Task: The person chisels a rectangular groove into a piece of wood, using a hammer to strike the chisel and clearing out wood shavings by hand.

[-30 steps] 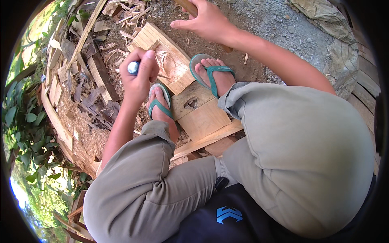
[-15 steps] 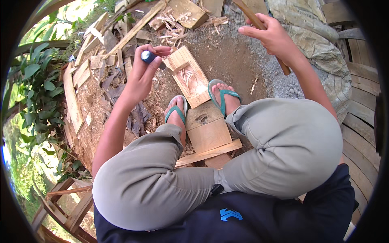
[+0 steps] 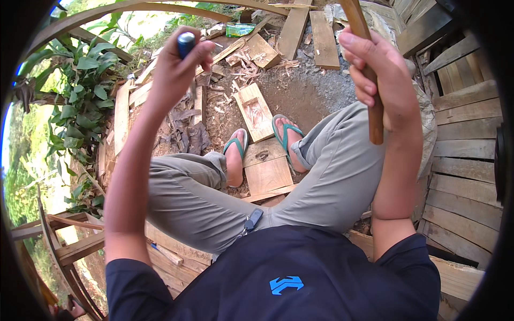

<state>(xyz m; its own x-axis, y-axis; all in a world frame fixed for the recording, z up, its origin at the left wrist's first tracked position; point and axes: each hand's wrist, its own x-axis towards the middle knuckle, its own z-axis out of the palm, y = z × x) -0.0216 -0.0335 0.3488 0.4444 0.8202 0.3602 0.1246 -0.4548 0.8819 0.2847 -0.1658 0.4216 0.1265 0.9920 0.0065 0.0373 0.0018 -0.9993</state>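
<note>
My left hand [image 3: 179,67] is raised at the upper left, closed around the blue handle of a chisel [image 3: 186,44]. The handle's metal cap faces up, and a bit of blade shows below the fist. On the right, my right hand [image 3: 377,72] grips a brown wooden tool handle [image 3: 376,120]; its upper end runs out of the picture, so the head is hidden. Between and beyond my feet lies a hollowed wooden block [image 3: 247,99], with pale shavings [image 3: 257,111] in its recess. Both hands are well apart from the block.
The block's near end meets a flat board [image 3: 267,176] between my sandalled feet. Offcuts [image 3: 262,51] and loose planks [image 3: 293,32] lie beyond, with a green packet [image 3: 240,30]. Leafy plants [image 3: 80,112] stand left; a slatted wooden wall [image 3: 463,182] rises right.
Both hands have lifted away from the block, the left with the chisel and the right with the wooden handle. My knees have spread and my view has tilted back.
</note>
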